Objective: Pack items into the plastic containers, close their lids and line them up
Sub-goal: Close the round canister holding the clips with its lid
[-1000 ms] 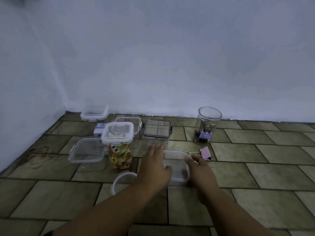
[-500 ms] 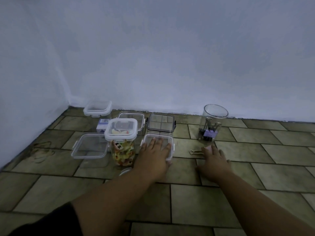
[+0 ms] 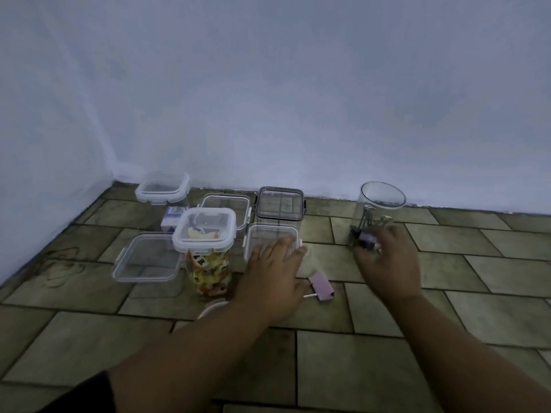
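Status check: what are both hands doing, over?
Left hand flat on clear container lid. Right hand at round cup, grip unclear. Pink binder clip loose on floor.

Plain pale bluish back wall (image 3: 298,99), bare and matte. Meets a left wall (image 3: 44,138) at a corner (image 3: 112,171). Below, a floor (image 3: 387,368) of greenish-brown oblong tiles laid staggered, with dark joints (image 3: 296,365) between. Thin dark line (image 3: 328,199) along the foot of the back wall. Faint curling stain (image 3: 61,263) near the left wall. Dim, cool, even light.
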